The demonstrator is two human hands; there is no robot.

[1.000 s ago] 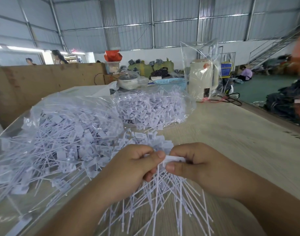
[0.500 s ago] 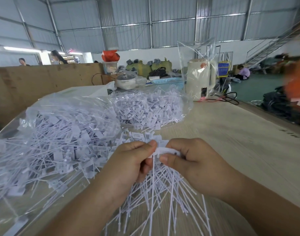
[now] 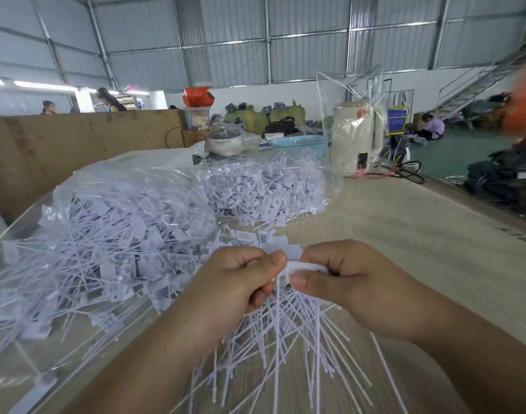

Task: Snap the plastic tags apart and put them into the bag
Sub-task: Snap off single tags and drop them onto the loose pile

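Both pinching the joined strip of white plastic tags point(image 3: 300, 268), left hand point(image 3: 234, 282) against right hand point(image 3: 354, 282); bending sharply at the joint, keeping grips close.

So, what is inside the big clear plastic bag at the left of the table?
The big clear plastic bag holds a dense heap of loose white plastic tags with thin tails. Only the top layers show; what lies under the heap, at the bag's bottom, is covered.
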